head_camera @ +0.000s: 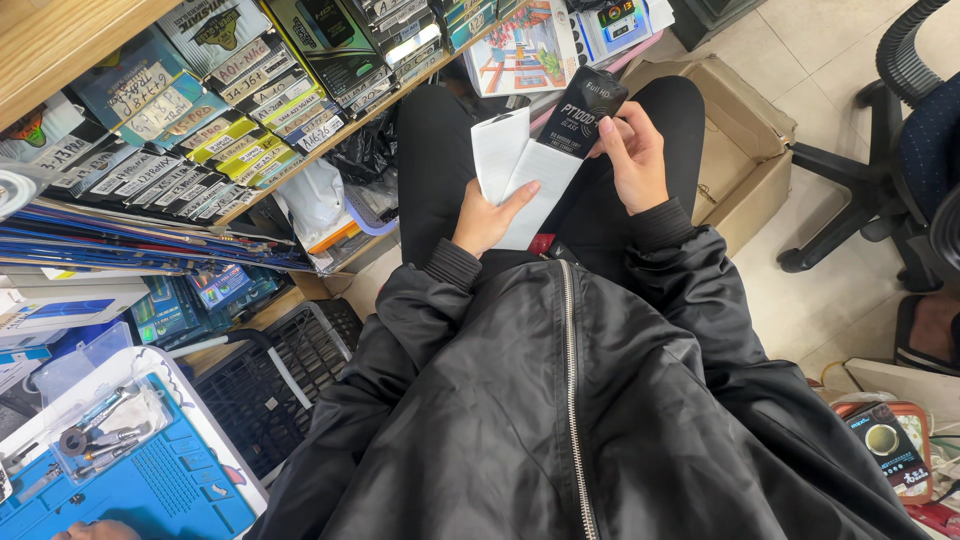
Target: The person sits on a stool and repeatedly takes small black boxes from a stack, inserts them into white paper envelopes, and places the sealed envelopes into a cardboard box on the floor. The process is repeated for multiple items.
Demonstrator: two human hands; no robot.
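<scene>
Black-and-white packaging point(548, 150) is what both hands are busy with: a long slim sleeve, dark at its far end and white at the near end, held over the person's lap between the knees. Its long axis slants from the near left up to the far right, so the black end points away from the body and toward the shelving. Beside it on the left a white paper sheet point(499, 150) stands partly curled, touching the sleeve along one edge.

Right hand point(632, 155) has its grip closed on the black end, fingers wrapped along the right side with the thumb across the front. Left hand point(487, 217) holds the white near end from beneath, thumb laid over the face and fingers curled behind, so this grip too is closed on the pack. Each hand sits at its own end; neither is free.

Under the hands lie black trousers and, nearer, a black zip jacket point(560, 400). To the left a wooden shelf point(60, 35) carries rows of flat labelled boxes point(240, 90). Lower left, a blue mat point(160, 490) holds a clear tray of small tools point(100, 430). An open cardboard box point(740, 150) sits on the tiled floor to the right, with an office chair point(900, 150) beyond it.
</scene>
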